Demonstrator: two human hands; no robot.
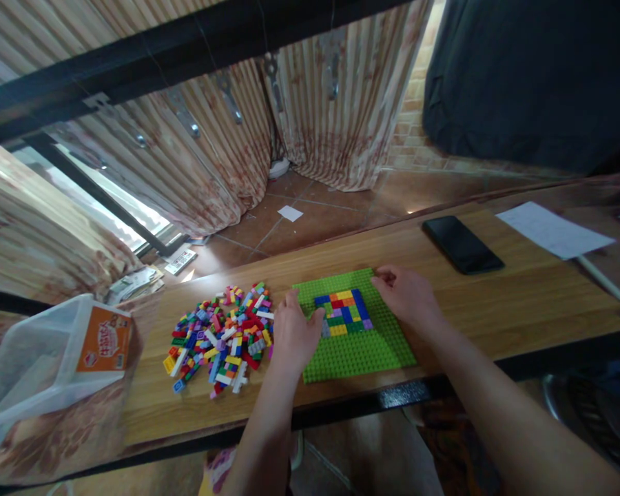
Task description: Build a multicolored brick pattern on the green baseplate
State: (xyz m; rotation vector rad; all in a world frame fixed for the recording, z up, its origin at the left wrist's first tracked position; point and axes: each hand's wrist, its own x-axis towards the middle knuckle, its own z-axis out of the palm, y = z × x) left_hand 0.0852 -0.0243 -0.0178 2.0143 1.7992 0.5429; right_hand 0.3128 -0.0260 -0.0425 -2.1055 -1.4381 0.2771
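A green studded baseplate [362, 355] lies on the wooden board, with a patchwork of coloured toy bricks [346, 314] pressed onto its upper middle. My left hand [295, 332] rests over the plate's left edge, thumb and fingers apart. Its thumb reaches the left side of the patchwork, and no brick shows in it. At the plate's top right corner is my right hand [407, 296], its fingers curled in at the edge. What lies under those fingertips is partly hidden. Left of my left hand spreads a pile of loose toy bricks [220, 337] in many colours.
A clear plastic tub [56, 393] with an orange label stands at far left. On the right lie a black phone [462, 244], a white paper sheet [554, 229] and a pen [602, 277]. The board's front edge [393, 396] is dark. Curtains [335, 117] hang beyond.
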